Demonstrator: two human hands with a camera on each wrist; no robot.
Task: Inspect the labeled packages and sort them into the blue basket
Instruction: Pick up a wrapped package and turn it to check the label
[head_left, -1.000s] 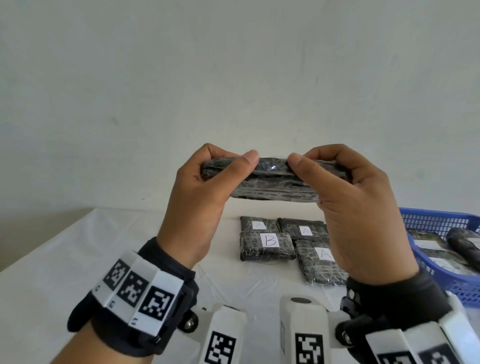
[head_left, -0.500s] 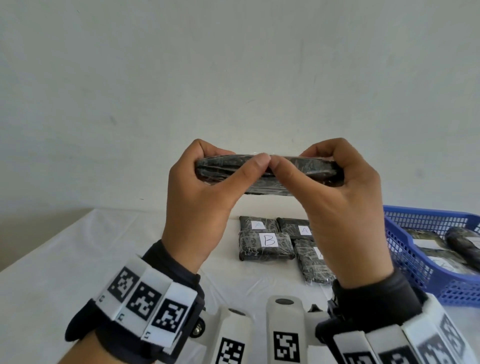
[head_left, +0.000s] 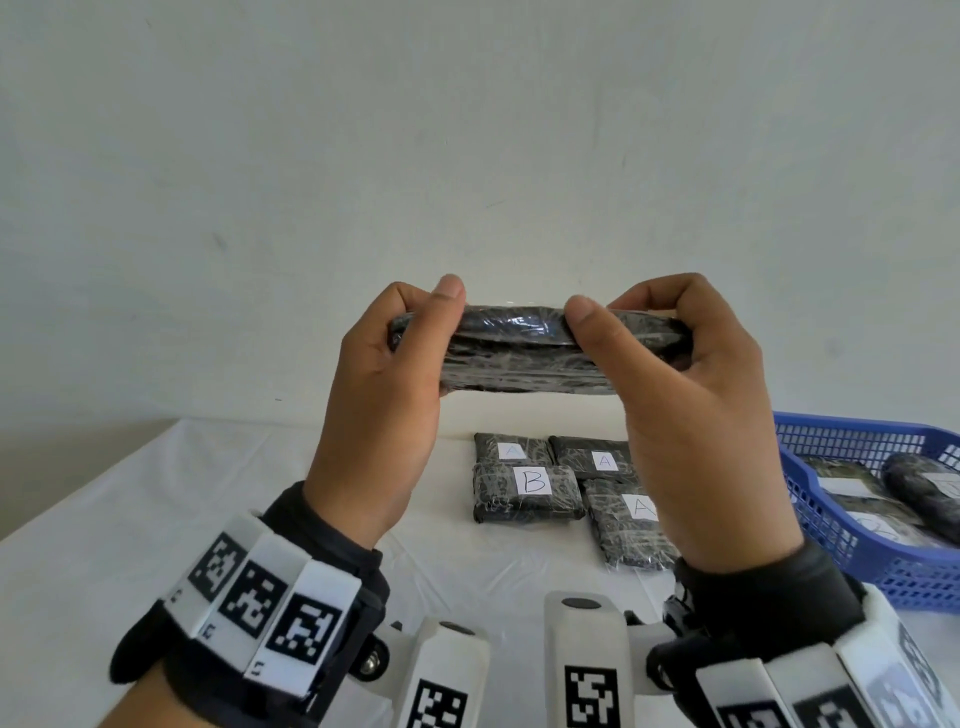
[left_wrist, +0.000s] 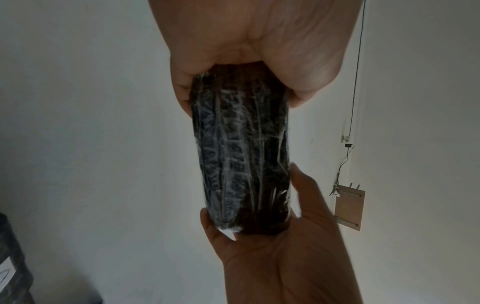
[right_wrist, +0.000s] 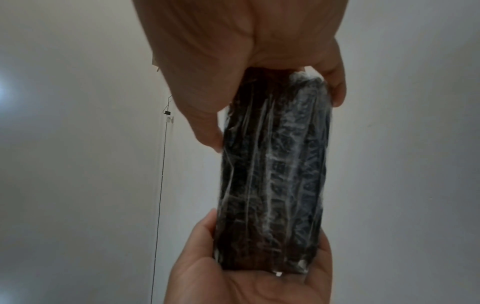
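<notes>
A flat black package wrapped in clear film (head_left: 524, 353) is held level in the air above the white-covered counter (head_left: 156, 519), clamped at its ends by the left hand (head_left: 384, 400) and the right hand (head_left: 691, 415) (thumbs nearest the camera, fingers curled behind). The blue plastic basket (head_left: 831, 499) is seen at the right.
</notes>
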